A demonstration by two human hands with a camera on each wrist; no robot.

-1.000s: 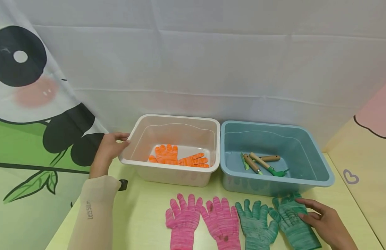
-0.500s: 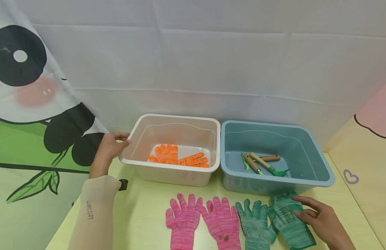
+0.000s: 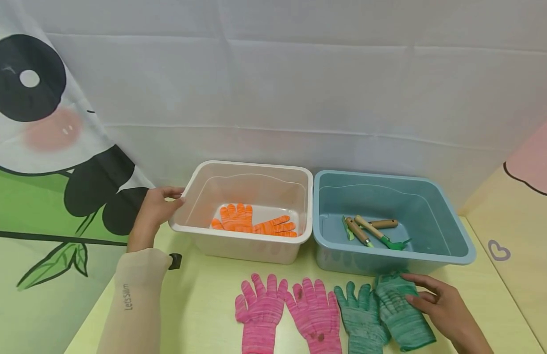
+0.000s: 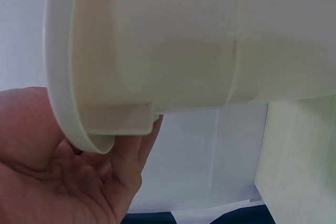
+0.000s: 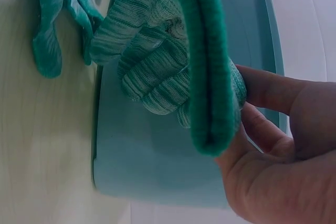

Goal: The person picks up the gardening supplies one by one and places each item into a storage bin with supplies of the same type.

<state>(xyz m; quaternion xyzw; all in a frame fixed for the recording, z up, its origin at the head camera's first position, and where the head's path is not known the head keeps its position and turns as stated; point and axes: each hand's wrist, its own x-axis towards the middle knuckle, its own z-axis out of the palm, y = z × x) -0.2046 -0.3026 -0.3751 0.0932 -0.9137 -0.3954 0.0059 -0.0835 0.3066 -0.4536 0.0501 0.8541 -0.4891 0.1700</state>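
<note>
My left hand (image 3: pixel 158 209) grips the left end of a white plastic bin (image 3: pixel 251 249), its fingers around the rim (image 4: pixel 60 66) in the left wrist view. Two orange gloves (image 3: pixel 235 220) lie inside that bin. My right hand (image 3: pixel 441 302) pinches a green striped knit glove (image 3: pixel 406 314) by its side edge. In the right wrist view this glove (image 5: pixel 152 72) is lifted, cuff toward the camera and fingers drooping in front of the blue bin. It overlaps a second green glove (image 3: pixel 359 314) lying flat to its left.
The blue bin (image 3: pixel 388 263) stands right of the white one and holds several wooden-handled garden tools (image 3: pixel 371 231). Two pink gloves (image 3: pixel 262 314) lie flat on the pale yellow table (image 3: pixel 202 305). A white curtain (image 3: pixel 273 98) hangs behind the bins.
My right hand has moved left with the green glove, which now overlaps the other green glove more. My left hand stays on the white bin's rim.
</note>
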